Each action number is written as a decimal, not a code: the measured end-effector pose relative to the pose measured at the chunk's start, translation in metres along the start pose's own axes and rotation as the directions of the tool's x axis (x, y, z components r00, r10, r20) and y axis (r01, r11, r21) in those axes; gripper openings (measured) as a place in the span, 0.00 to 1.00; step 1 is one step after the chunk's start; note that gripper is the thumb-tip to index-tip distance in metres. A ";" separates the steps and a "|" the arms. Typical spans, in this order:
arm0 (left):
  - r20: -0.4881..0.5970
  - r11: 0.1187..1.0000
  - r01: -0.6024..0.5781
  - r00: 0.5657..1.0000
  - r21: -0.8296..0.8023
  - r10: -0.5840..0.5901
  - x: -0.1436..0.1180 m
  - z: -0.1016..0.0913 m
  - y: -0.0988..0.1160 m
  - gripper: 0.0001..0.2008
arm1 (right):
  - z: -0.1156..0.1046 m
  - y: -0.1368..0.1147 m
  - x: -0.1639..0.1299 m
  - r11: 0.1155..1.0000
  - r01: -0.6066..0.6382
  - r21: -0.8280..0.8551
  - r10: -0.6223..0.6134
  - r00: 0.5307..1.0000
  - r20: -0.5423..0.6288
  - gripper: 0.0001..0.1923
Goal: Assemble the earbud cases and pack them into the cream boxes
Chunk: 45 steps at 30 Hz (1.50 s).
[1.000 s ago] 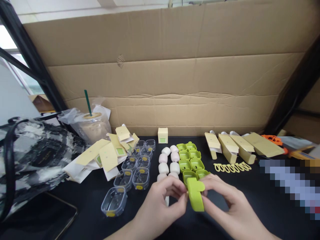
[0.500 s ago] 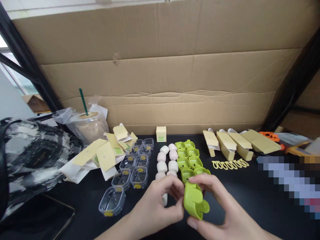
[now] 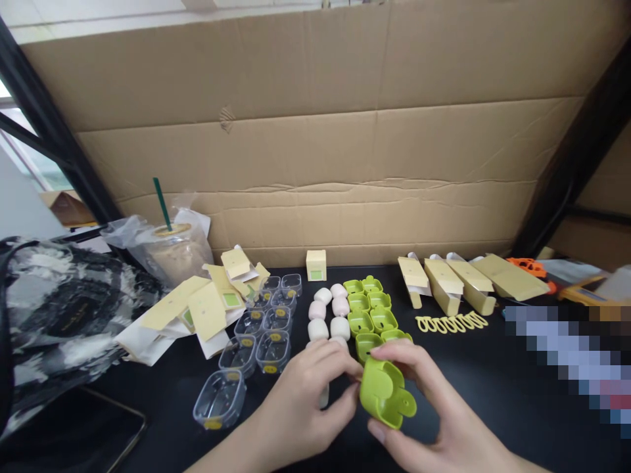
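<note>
My right hand [image 3: 419, 401] holds a lime-green plastic cup [image 3: 387, 397] with a scalloped rim and a small holed tab, thumb below and fingers above. The cup is tipped on its side. At its left edge, the fingers of my left hand [image 3: 315, 394] are pinched close together; whatever lies between them is hidden. Behind the held cup stand several more green cups [image 3: 359, 322] in two columns. Beside these are several white and pale pink rounded pieces [image 3: 318, 328], partly covered by my left hand. Several small yellow loops [image 3: 449, 322] lie in a row at the right.
Clear plastic tubs [image 3: 220, 397] stand in two columns at left. Opened cream cartons [image 3: 207, 309] lie behind them, more cartons [image 3: 444, 289] at right. A small closed box [image 3: 316, 265] stands at the back. A bagged drink [image 3: 177, 253], patterned bag [image 3: 73, 315] and phone [image 3: 73, 427] occupy the left.
The green cup has turned slightly, showing more of its inside. My left hand has shifted a little, its fingers still close against the cup's left side.
</note>
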<state>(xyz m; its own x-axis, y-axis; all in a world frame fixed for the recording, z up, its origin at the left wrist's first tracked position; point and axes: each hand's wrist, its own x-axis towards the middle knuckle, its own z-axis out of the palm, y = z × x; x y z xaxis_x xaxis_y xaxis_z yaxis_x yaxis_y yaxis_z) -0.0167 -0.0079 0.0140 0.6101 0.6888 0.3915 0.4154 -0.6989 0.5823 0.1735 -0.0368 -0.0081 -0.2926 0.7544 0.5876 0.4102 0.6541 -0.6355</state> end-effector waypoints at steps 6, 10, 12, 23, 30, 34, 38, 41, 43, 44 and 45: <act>-0.089 0.973 -0.051 0.993 0.226 0.073 0.003 0.003 -0.003 0.04 | 0.003 0.001 0.000 0.998 -0.033 0.046 0.033 0.999 -0.007 0.25; -0.134 0.961 -0.066 0.985 0.270 0.106 0.004 0.003 -0.004 0.06 | 0.003 -0.001 0.001 0.997 -0.059 0.048 0.059 0.998 -0.007 0.23; -0.146 0.961 -0.080 0.982 0.264 0.122 0.004 0.003 -0.004 0.06 | 0.001 -0.003 0.002 0.999 -0.024 0.022 0.025 1.000 -0.003 0.24; -0.203 0.996 0.093 0.975 -0.015 -0.094 -0.004 -0.001 -0.002 0.14 | -0.015 0.013 0.011 0.992 0.076 -0.096 -0.086 0.992 -0.097 0.24; 0.345 0.539 0.442 0.897 -0.718 -0.277 -0.003 0.007 0.008 0.29 | -0.011 0.007 0.011 0.973 0.167 -0.161 -0.143 0.978 0.149 0.26; 0.259 0.447 0.393 0.907 -0.803 -0.332 0.004 -0.001 0.004 0.26 | -0.010 0.007 0.013 0.976 0.149 -0.162 -0.145 0.989 0.038 0.28; -0.030 0.466 0.172 0.918 -0.868 -0.395 0.006 -0.015 -0.002 0.16 | 0.000 0.003 0.025 0.934 0.183 -0.306 -0.125 0.972 0.199 0.14; -0.116 0.449 0.110 0.888 -0.887 -0.445 0.005 -0.020 -0.001 0.11 | 0.024 -0.002 0.030 0.841 0.313 -0.442 -0.130 0.909 0.396 0.09; -0.091 0.408 0.122 0.881 -0.905 -0.465 0.005 -0.020 0.001 0.12 | 0.043 -0.003 0.030 0.796 0.363 -0.485 -0.148 0.893 0.425 0.19; -0.075 0.382 0.127 0.878 -0.916 -0.472 0.006 -0.019 0.002 0.13 | 0.052 -0.003 0.029 0.777 0.371 -0.508 -0.146 0.892 0.428 0.24; -0.067 0.355 0.123 0.876 -0.927 -0.478 0.006 -0.019 0.003 0.13 | 0.060 -0.002 0.029 0.762 0.374 -0.529 -0.142 0.893 0.427 0.25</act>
<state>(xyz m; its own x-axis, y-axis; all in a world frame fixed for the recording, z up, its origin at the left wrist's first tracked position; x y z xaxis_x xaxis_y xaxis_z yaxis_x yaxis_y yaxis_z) -0.0241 -0.0020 0.0318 0.2907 0.9502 0.1119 -0.4024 0.0153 0.9153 0.1122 -0.0131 -0.0202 -0.6884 0.6046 0.4007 0.6599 0.7513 0.0000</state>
